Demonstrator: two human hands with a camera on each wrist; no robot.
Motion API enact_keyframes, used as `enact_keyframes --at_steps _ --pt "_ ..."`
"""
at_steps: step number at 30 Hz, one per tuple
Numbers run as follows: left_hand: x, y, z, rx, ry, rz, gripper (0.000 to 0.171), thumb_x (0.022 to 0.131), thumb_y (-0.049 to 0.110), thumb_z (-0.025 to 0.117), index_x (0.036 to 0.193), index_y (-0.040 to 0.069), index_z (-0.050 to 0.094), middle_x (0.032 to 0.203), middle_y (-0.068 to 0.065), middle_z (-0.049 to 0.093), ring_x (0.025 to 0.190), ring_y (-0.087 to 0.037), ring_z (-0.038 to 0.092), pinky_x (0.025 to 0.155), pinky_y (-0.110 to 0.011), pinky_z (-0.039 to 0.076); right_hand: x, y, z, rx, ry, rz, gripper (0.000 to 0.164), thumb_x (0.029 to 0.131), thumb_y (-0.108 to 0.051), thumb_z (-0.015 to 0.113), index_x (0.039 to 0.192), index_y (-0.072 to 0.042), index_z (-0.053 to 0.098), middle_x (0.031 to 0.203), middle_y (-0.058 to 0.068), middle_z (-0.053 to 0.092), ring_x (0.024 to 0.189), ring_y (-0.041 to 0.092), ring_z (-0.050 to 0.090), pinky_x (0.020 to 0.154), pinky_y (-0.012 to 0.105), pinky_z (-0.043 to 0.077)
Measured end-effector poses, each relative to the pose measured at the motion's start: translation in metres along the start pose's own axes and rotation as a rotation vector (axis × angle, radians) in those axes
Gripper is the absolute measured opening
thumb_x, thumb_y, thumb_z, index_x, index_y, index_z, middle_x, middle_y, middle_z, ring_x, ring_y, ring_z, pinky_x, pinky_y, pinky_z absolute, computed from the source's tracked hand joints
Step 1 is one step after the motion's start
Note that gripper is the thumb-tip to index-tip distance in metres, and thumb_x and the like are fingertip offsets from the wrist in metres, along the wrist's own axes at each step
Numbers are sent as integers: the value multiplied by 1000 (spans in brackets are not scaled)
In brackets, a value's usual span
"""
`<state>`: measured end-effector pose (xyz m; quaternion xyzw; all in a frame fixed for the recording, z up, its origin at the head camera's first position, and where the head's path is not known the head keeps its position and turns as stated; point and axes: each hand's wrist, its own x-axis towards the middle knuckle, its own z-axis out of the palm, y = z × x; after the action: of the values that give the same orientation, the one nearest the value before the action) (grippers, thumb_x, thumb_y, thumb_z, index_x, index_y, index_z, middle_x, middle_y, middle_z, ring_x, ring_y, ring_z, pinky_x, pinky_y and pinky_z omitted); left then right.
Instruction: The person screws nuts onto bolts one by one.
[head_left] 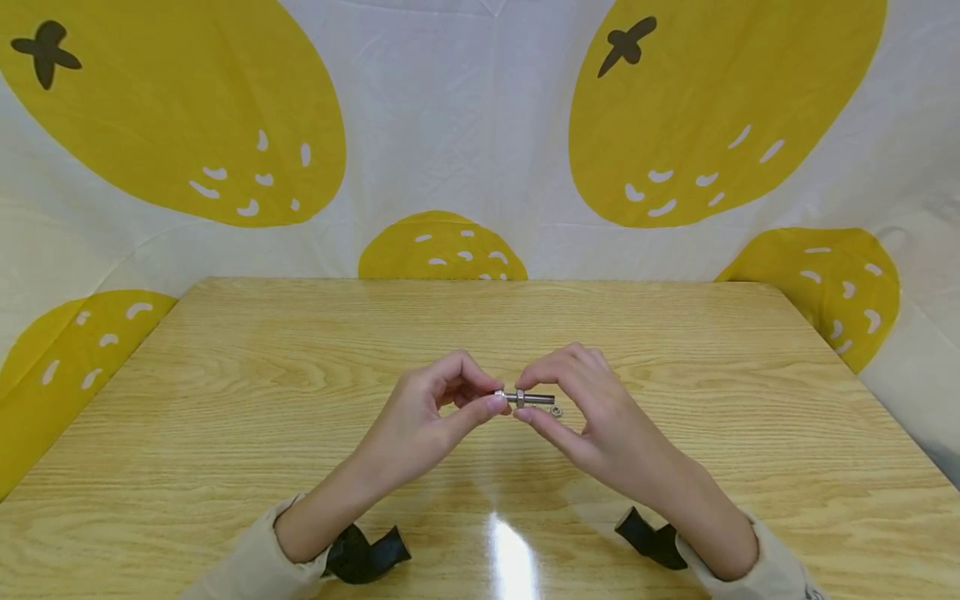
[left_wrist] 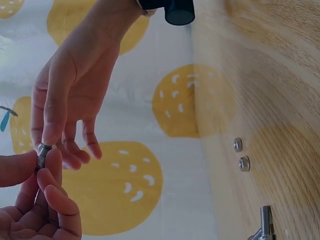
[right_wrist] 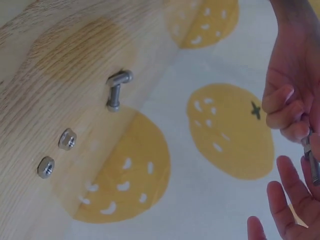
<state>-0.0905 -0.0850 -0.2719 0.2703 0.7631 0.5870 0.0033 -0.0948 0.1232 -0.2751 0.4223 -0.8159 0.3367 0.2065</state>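
Note:
Over the middle of the table, my left hand (head_left: pixel 438 408) pinches one end of a metal bolt (head_left: pixel 542 400) between thumb and fingers. The bolt lies level across the head view. A hex nut (head_left: pixel 521 398) sits around its shank, and my right hand (head_left: pixel 592 408) holds that nut between thumb and index finger. The far end of the shank sticks out past the nut toward the right. In the left wrist view, fingertips of both hands meet at the bolt (left_wrist: pixel 43 156) and partly hide it.
On the wooden table (head_left: pixel 300 333) lie two loose nuts (right_wrist: pixel 67 139), apart from each other. Near them are two more bolts (right_wrist: pixel 114 97), close together. A white cloth (head_left: pixel 450 100) with yellow fruit shapes hangs behind the table. Black wrist cameras (head_left: pixel 367 554) jut from both sleeves.

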Motion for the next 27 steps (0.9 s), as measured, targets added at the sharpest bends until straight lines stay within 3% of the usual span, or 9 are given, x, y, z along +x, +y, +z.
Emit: enact_keyframes --at_steps 9,15,18,24,27 --pt "-1 0 0 -1 -12 9 9 86 11 67 91 7 60 85 -4 66 71 -12 60 65 -24 51 1 2 2 1 7 -40 8 88 -14 63 96 -14 60 97 -5 61 96 11 49 89 32 33" --pt "-1 -1 1 -9 -19 13 9 86 11 66 91 7 60 85 -5 66 71 -13 60 63 -23 50 -1 2 3 -21 -23 13 7 91 -11 58 88 -15 63 98 -5 62 98 10 49 88 31 33" --pt "-1 -1 1 -4 -17 6 9 86 11 66 91 7 60 85 -4 66 70 -12 59 61 -22 48 -2 1 2 -35 -36 45 6 91 -16 59 92 -16 65 100 -6 62 100 10 49 89 32 33" --pt "0 0 1 15 2 11 9 86 12 67 90 7 60 86 -3 66 72 -12 61 65 -24 51 -1 -2 -2 -12 -33 63 31 82 -21 72 110 -14 60 106 -5 61 103 11 48 87 31 36" --pt "0 -1 0 16 5 17 9 86 12 67 90 7 60 86 -4 66 72 -10 61 64 -24 51 0 -2 -2 3 -16 19 30 82 -18 72 108 -12 59 104 -4 61 101 12 49 88 31 35"
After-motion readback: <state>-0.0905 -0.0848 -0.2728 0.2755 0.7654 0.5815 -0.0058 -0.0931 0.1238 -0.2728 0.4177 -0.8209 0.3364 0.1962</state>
